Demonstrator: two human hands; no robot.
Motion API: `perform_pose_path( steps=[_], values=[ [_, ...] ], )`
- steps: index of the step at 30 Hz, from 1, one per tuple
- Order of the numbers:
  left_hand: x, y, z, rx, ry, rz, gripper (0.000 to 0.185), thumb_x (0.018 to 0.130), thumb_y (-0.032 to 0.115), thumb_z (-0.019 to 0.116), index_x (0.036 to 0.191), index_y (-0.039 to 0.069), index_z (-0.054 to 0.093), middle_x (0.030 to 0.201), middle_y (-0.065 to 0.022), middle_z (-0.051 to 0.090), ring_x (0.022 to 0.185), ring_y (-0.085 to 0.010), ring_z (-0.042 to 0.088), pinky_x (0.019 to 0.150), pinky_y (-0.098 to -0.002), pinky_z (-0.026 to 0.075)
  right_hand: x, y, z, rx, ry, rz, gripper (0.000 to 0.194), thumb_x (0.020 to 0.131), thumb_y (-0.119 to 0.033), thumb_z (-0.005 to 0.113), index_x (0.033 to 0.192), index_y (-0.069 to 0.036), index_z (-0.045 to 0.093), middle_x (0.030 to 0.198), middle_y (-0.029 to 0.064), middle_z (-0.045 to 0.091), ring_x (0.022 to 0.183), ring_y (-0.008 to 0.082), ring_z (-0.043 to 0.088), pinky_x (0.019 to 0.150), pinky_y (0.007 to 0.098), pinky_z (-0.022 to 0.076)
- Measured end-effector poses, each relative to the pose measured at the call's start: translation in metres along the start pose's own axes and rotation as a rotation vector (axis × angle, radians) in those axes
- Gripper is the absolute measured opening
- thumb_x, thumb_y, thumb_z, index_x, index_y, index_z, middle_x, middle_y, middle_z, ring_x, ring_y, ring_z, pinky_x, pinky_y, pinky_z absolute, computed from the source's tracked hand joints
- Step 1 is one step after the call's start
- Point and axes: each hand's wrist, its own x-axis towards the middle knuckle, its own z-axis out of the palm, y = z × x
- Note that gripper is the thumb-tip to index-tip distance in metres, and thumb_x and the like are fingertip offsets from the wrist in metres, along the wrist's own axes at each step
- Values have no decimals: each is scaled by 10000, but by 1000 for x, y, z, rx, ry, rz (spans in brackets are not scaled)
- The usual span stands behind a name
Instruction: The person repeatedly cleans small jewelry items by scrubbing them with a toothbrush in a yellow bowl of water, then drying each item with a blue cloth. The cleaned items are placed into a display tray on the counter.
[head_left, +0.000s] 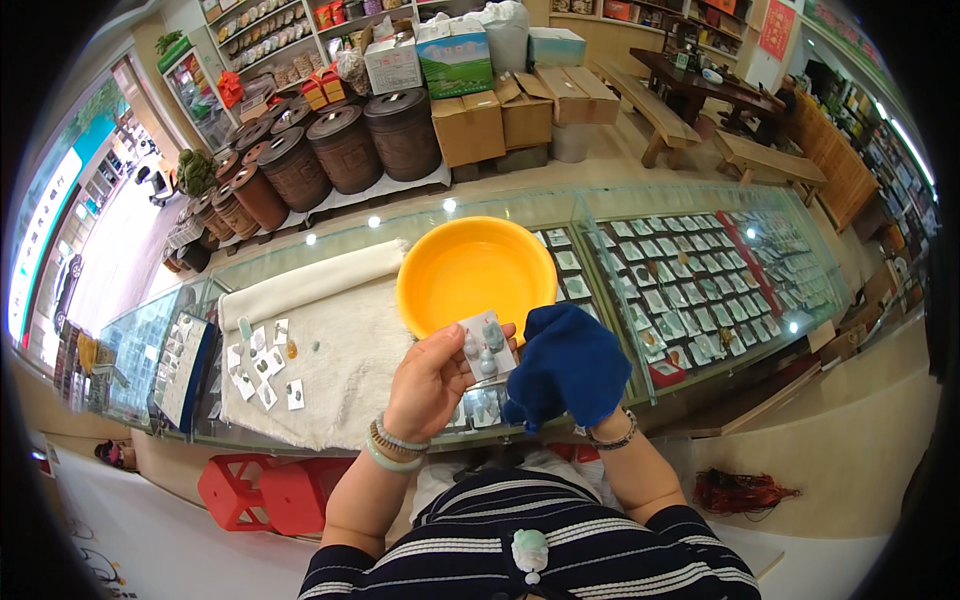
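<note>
My left hand (431, 382) grips a white card (480, 319) that bears several pale green and grey carved stone pendants (488, 363). A dark blue cloth (574, 364) covers most of my right hand (600, 420), just right of the card; the fingers are hidden under it. Right behind both hands stands a yellow plastic basin (480, 262) on the glass counter. To the left, a cream towel (337, 382) lies with its far edge rolled up. On it are several small white cards with stones (266, 364), an amber-coloured piece (292, 349) and a loose green stone (244, 328).
Glass display cases (690, 285) with rows of carded stones extend to the right. A tray of pendants (180, 367) leans at the left. Red plastic stools (304, 495) stand below the counter. Beyond it are lidded brown jars (337, 150), cardboard boxes (469, 135) and wooden benches (649, 112).
</note>
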Motion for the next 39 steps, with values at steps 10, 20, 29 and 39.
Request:
perform_pose_path(
  steps=[10,20,29,39],
  values=[
    [-13,6,-10,-224,46,36,477,1057,264,358,1405,-61,393,1357,-213,544,1252,-299,535,1089,-415,417,15,-70,11,117,-33,-108,131,824,-107,620,906,-9,647,988,108,617,921,271,593,825,382,456],
    [-43,13,-105,-220,203,153,414,1060,223,361,1319,-80,470,1271,-174,599,1167,-240,582,1035,-384,459,33,-104,58,566,-167,-299,373,752,-288,736,1048,-66,693,927,102,638,900,314,588,808,396,460],
    [-71,6,-335,91,836,133,251,1001,210,529,1022,-8,653,861,-25,638,762,-110,593,686,-280,514,50,-101,62,340,-259,48,367,763,-279,726,1057,-63,686,938,102,638,906,309,589,812,391,461],
    [19,62,-453,696,845,155,211,904,127,621,1070,44,722,792,-51,667,724,-153,611,682,-322,493,45,-118,84,238,-248,459,361,774,-269,716,1066,-60,679,949,103,638,912,303,590,816,386,463]
  ],
)
